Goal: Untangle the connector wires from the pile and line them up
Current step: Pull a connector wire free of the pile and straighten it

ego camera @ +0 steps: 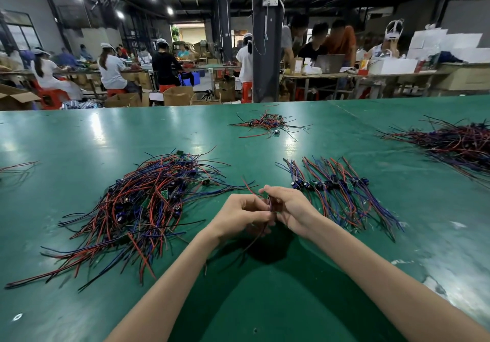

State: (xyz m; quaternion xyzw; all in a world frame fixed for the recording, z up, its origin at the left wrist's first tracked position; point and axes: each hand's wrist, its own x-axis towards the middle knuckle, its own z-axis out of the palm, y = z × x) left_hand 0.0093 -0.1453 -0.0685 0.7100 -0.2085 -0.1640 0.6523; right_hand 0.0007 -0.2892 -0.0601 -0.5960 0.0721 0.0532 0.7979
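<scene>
On the far left of the green table (79, 140) we see a few loose wires (16, 168) lying alone. Next comes the big pile (148, 209), a messy heap of red, blue and black wires with little green boards and dark round parts mixed in.

In the middle, just above the table, the left hand (240, 218) has its fingers curled in and pinches one connector wire (269, 205) near its middle. The right hand (290, 209) is right beside it, fingers bent too, and pinches the same piece up by what looks like its small green board. Thin wire ends stick up above the fingers and hang down under them. Far behind the hands sits a small heap (267, 125).

To the right lies the row (336, 193), where wires lie side by side with their dark parts in a line. At the far right is another large heap (456, 142).

We think these wires are very light, thin and bendy, so they flop and catch on each other. Pulling hard could snag them or hurt the little board. It seems best to hold the hard board part and let the soft ends slide free, then lay it by the row.
</scene>
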